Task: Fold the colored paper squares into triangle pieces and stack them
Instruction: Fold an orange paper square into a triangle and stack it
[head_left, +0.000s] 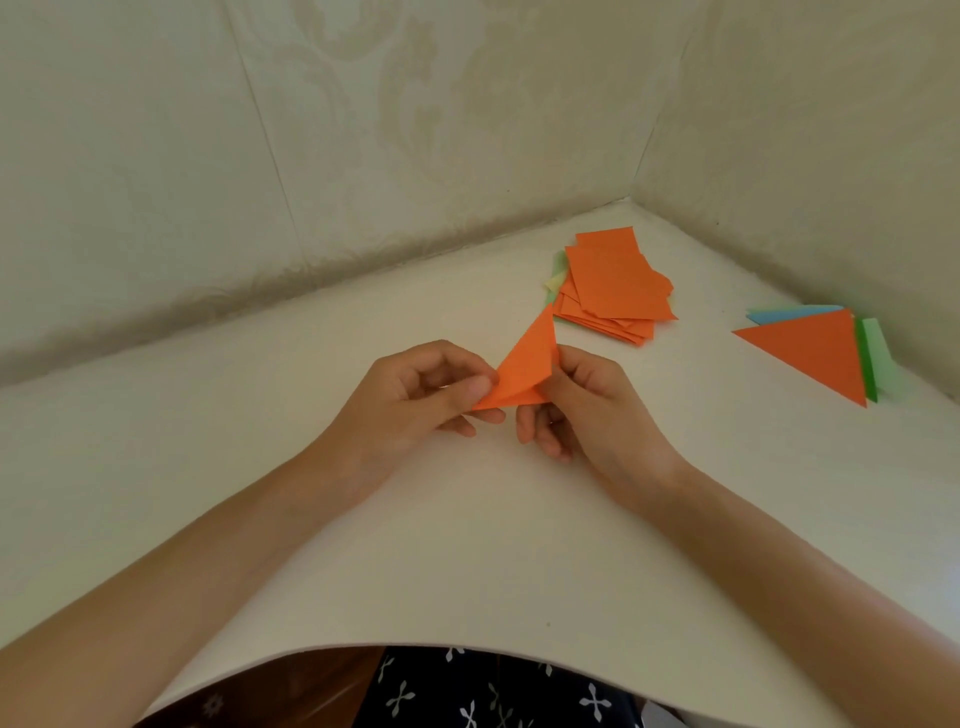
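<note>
Left hand and right hand pinch an orange paper triangle with curled fingers, above the white worktop. Unfolded squares lie behind; folded triangles stacked right.

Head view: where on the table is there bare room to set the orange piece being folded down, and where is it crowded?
Bare: the left side of the table, between the left hand and the wall; also the near middle, up to the front edge. Narrow gap between the pile of squares and the triangle stack. Crowded: the far right corner holding both.
</note>
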